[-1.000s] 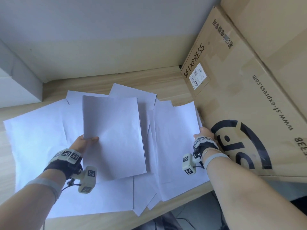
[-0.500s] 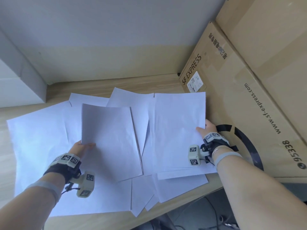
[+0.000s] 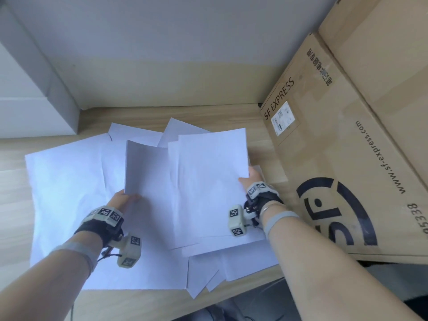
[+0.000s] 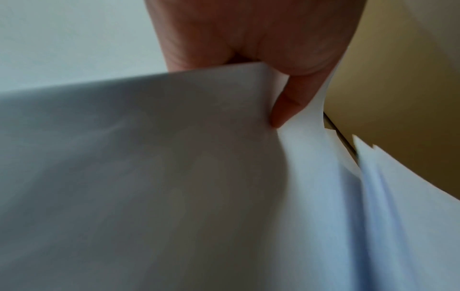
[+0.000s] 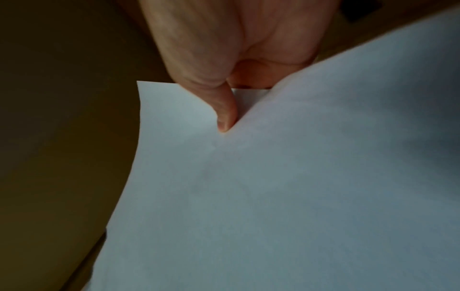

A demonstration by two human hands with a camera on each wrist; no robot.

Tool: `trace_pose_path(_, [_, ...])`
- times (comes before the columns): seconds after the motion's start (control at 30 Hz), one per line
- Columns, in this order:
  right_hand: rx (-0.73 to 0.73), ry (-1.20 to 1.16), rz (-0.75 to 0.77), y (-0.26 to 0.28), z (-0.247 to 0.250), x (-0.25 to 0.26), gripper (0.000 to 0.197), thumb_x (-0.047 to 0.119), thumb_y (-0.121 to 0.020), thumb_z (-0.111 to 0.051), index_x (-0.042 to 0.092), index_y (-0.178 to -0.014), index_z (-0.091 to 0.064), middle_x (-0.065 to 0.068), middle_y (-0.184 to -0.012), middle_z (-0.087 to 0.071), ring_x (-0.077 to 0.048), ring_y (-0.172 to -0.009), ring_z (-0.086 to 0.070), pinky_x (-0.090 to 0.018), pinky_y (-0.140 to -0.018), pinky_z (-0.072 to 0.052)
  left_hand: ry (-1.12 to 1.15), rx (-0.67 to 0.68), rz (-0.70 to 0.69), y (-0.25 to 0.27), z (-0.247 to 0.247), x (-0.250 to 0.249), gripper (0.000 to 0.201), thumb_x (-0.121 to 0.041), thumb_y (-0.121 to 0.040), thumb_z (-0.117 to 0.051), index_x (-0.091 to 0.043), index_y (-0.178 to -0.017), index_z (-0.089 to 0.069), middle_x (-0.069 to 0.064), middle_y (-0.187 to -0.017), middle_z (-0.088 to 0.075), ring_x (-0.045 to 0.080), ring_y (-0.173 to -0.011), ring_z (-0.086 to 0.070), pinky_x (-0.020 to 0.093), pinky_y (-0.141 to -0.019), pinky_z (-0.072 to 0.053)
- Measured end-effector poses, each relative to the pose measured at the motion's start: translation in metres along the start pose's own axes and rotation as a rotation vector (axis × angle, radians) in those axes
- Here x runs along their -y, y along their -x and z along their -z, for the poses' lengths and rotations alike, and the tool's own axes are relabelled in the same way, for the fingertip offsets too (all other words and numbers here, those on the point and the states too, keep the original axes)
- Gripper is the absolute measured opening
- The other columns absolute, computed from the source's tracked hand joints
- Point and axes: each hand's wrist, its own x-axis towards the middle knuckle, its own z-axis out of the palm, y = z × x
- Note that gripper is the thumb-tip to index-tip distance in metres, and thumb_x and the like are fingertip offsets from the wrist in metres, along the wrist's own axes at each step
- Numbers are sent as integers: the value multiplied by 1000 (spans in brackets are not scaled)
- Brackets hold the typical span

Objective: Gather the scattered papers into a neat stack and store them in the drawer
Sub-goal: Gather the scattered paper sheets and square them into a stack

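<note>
White sheets of paper lay overlapping across the wooden tabletop [image 3: 139, 304], too layered to count exactly; at least five separate corners showed along the near edge and behind the raised sheets. Two hands each held paper above that spread. The left hand [image 3: 122, 200] pinched the lower left corner of one sheet [image 3: 148, 177], thumb on top and fingers [image 4: 286, 110] underneath, the page curling upward. The right hand [image 3: 251, 178], just beside the big cardboard box [image 3: 347, 170], pinched the right edge of a small bundle [image 3: 213, 181], thumb pressed onto the top page; two or three staggered edges showed in it. Both lifted lots overlapped at the middle. Behind the big cardboard box leaned a second carton [image 3: 382, 54], and far left of it stood one white box [image 3: 27, 112] against the wall. No drawer could be seen.
</note>
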Motion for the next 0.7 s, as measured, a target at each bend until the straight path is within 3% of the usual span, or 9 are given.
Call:
trace_pose_path(0.1, [108, 43, 2, 1, -42, 9, 41, 2, -91, -45, 9, -131, -50, -11, -131, -59, -28, -118, -57, -27, -91, -42, 2, -12, 18, 3, -3, -1, 35, -16, -90, -54, 4, -119, -56, 22, -101, -60, 33, -89, -56, 32, -81, -39])
trace_pose_path(0.2, [143, 71, 8, 3, -76, 19, 34, 9, -92, -43, 9, -125, -53, -12, -125, -61, -31, -111, -59, -35, -95, -47, -8, -41, 11, 3, -5, 0, 60, -36, -91, -54, 1, -137, -42, 23, -136, -51, 37, -124, -49, 38, -100, -36])
trace_pose_path(0.27, [138, 80, 17, 5, -91, 24, 31, 10, -92, -42, 9, -121, -53, -14, -121, -62, -30, -105, -60, -36, -93, -48, -9, -32, 8, 0, -5, 2, 72, -42, -88, -56, 0, -142, -34, 20, -146, -42, 36, -134, -41, 42, -110, -31])
trace_pose_path(0.37, [151, 153, 6, 8, -107, 32, 31, 6, -91, -38, 10, -120, -48, -14, -114, -61, -26, -86, -53, -31, -79, -43, 29, -13, -12, -2, -5, 4, 61, -37, -86, -61, 0, -133, -47, 16, -127, -58, 37, -119, -54, 42, -102, -41])
trace_pose_path(0.47, [178, 185, -15, 12, -121, 39, 34, 3, -89, -38, 10, -122, -43, -15, -109, -60, -25, -88, -55, -33, -85, -45, 88, -1, -26, 0, -6, 5, 40, -26, -84, -65, -2, -115, -58, 16, -97, -63, 33, -92, -60, 37, -85, -46])
trace_pose_path(0.57, [129, 107, -16, 9, -122, 42, 27, 5, -89, -42, 13, -114, -45, -9, -101, -56, -25, -88, -55, -29, -76, -43, 144, -6, -46, 3, -4, 6, 8, -16, -86, -63, -8, -86, -60, 12, -75, -60, 30, -82, -57, 37, -80, -46])
trace_pose_path(0.63, [-10, 87, -25, 2, -112, 43, 27, 6, -89, -46, 13, -115, -46, -9, -116, -54, -28, -103, -55, -31, -84, -44, 168, -18, -58, 2, 1, 8, 14, -14, -87, -62, -13, -74, -56, 11, -71, -57, 28, -78, -55, 40, -79, -46])
trace_pose_path(0.7, [-143, 139, -75, -5, -101, 40, 34, 9, -88, -51, 13, -122, -44, -11, -128, -45, -31, -118, -45, -38, -97, -41, 206, -38, -76, 4, 8, 9, 18, -11, -88, -61, -14, -71, -54, 10, -68, -54, 26, -71, -53, 38, -75, -45])
